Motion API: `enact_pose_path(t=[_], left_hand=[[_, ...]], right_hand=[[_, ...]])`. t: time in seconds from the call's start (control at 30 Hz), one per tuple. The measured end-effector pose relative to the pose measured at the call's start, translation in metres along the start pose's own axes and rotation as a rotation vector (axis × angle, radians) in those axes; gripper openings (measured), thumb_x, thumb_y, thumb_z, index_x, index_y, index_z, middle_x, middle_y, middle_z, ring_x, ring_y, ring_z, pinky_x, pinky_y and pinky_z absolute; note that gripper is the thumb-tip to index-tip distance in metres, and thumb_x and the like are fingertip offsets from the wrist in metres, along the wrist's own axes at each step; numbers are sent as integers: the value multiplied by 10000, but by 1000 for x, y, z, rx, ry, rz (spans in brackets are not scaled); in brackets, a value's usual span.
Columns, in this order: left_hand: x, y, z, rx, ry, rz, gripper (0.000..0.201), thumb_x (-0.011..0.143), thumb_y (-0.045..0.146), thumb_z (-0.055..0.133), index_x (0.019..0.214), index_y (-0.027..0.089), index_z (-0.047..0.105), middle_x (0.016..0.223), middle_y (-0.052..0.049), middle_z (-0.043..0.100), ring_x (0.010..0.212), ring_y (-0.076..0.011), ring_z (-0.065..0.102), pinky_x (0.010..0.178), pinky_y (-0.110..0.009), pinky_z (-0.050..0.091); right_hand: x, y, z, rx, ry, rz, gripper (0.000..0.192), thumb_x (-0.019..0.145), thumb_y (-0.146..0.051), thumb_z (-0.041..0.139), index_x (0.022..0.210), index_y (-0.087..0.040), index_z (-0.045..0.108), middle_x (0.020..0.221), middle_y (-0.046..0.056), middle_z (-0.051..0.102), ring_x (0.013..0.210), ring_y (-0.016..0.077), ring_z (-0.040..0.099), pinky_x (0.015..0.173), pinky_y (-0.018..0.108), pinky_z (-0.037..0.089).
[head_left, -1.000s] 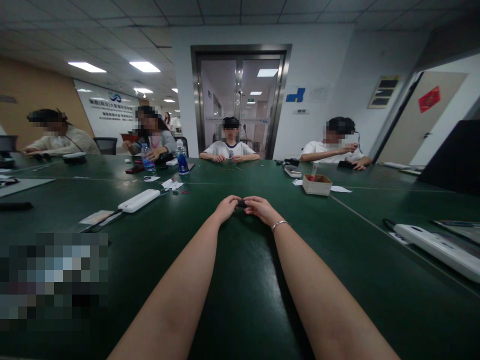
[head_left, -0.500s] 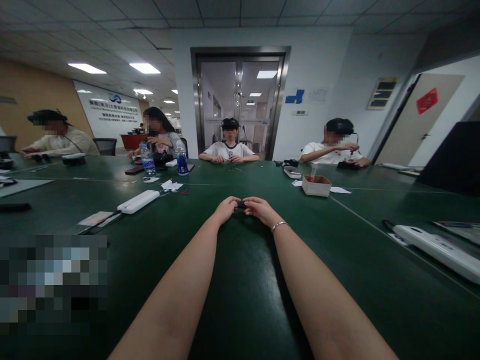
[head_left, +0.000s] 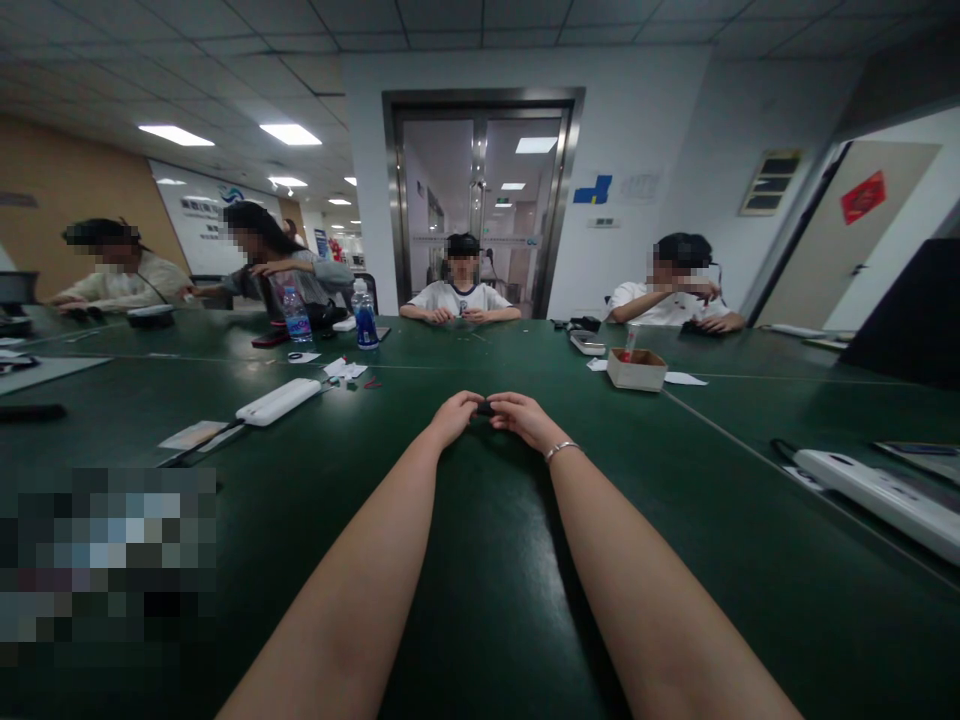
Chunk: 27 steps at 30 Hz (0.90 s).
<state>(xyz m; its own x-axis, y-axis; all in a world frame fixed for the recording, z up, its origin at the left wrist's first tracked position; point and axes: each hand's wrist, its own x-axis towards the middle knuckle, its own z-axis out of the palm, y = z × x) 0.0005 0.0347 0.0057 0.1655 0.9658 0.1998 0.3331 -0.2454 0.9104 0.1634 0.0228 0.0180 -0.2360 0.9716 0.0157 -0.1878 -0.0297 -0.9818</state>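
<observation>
The fingers [head_left: 471, 404] of both hands meet at the middle of the dark green counter [head_left: 480, 600], pinched from either side on a small black object [head_left: 484, 408] that rests at or just above the surface. The left hand [head_left: 452, 417] closes on it from nine o'clock, the right hand [head_left: 523, 418] from three o'clock, a thin silver bracelet [head_left: 560, 449] on that wrist.

To my eye, the work is a fine two-handed manipulation of that small piece. It would go best with both forearms laid flat on the counter as they are, the piece held low over the surface so a slip costs nothing, and the force kept in the fingertips alone.

Much stays unclear. The black object is nearly covered by the fingertips; its shape, material and whether it is one part or two cannot be told. Whether it touches the counter is also uncertain.

At ten o'clock lies a long white power strip [head_left: 277, 401], at one o'clock a small open cardboard box [head_left: 634, 370], and at eleven o'clock a clear bottle of blue liquid [head_left: 364, 321]. Other people sit along the far edge; what their hands hold is too small to read. A blurred patch hides the near left corner.
</observation>
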Motion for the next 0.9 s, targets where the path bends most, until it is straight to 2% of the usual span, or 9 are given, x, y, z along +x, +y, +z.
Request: enact_pose_path(t=[0.13,0.3,0.4,0.5,0.6,0.7,0.8,0.9], left_hand=[[-4,6,0,-13,13,-26,301,752,156,453,1005,153,615,708,-12,571,548,-93,463,532,-199,392],[-6,7,-1,-34,33,14,294,728,145,494,996,147,614,664,-5,559,584,-102,503,569,-212,411],[-6,4,-2,-59,53,32,293,705,147,547,989,149,619,725,-30,605,642,-118,551,597,-227,434],[-4,0,-3,-90,86,89,258,671,172,623,925,135,640,813,-66,643,683,-128,574,638,-247,457],[-2,-4,-3,-133,96,137,224,654,198,662,865,123,650,802,-73,656,676,-129,579,665,-261,466],[-1,-4,-3,-185,89,114,208,666,207,657,855,122,644,747,-61,651,647,-126,578,638,-257,461],[-2,-1,-3,-226,78,51,183,703,224,632,847,111,632,711,-58,641,649,-127,585,636,-254,457],[-2,1,-3,-194,66,3,165,732,244,606,818,103,624,692,-56,631,643,-122,578,635,-249,451]], right_hand=[[0,0,0,7,8,2,98,789,-45,590,857,-109,619,619,30,631,487,89,604,481,164,533],[0,-1,1,15,22,9,57,789,-65,602,831,-102,615,594,33,620,486,95,599,471,167,529],[0,-1,2,31,31,8,11,804,-91,600,799,-99,605,587,40,610,481,97,590,464,172,524],[0,-1,3,50,34,10,52,831,-122,578,786,-98,588,577,46,602,474,102,584,458,183,519],[0,-1,3,55,30,13,90,856,-142,552,779,-99,571,560,52,595,468,109,582,445,189,508],[-1,-2,3,49,23,9,95,863,-145,542,782,-100,563,551,50,590,470,112,585,446,188,505],[-2,-3,3,52,23,1,16,832,-100,561,842,-101,574,580,41,601,487,107,594,475,188,518],[-4,-4,2,53,25,-4,153,783,-22,565,904,-114,579,635,26,618,503,96,604,506,185,532]])
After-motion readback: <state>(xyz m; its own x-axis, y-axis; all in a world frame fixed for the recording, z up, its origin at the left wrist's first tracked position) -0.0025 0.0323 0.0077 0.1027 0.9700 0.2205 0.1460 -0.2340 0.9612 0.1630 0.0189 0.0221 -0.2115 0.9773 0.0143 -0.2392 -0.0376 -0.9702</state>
